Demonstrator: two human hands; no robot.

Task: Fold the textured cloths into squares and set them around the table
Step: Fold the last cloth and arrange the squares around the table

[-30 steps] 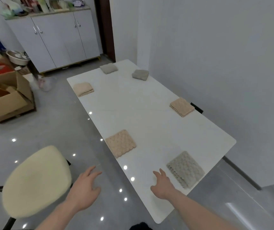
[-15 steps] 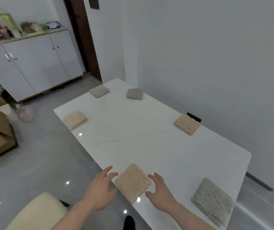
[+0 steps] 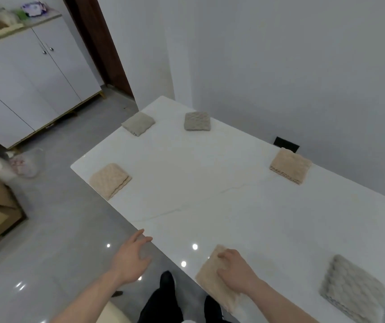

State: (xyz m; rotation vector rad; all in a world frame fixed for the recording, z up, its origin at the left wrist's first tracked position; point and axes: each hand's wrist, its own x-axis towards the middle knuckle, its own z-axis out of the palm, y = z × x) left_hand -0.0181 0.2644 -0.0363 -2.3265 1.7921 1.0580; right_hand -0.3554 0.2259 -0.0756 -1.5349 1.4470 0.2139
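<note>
The right hand (image 3: 234,271) rests on the near beige cloth (image 3: 212,279) at the table's (image 3: 210,206) near-left edge, fingers curled onto the fabric; whether they pinch it or only press, I cannot tell. The cloth lies directly beneath that hand, a folded square with no clear long axis. The left hand (image 3: 129,258) hovers relaxed and empty to the left, off the table edge, so the right is nearer. A grey cloth (image 3: 352,290) sits near right. The hand hides the beige cloth's middle, and its near corner is blurred.
</note>
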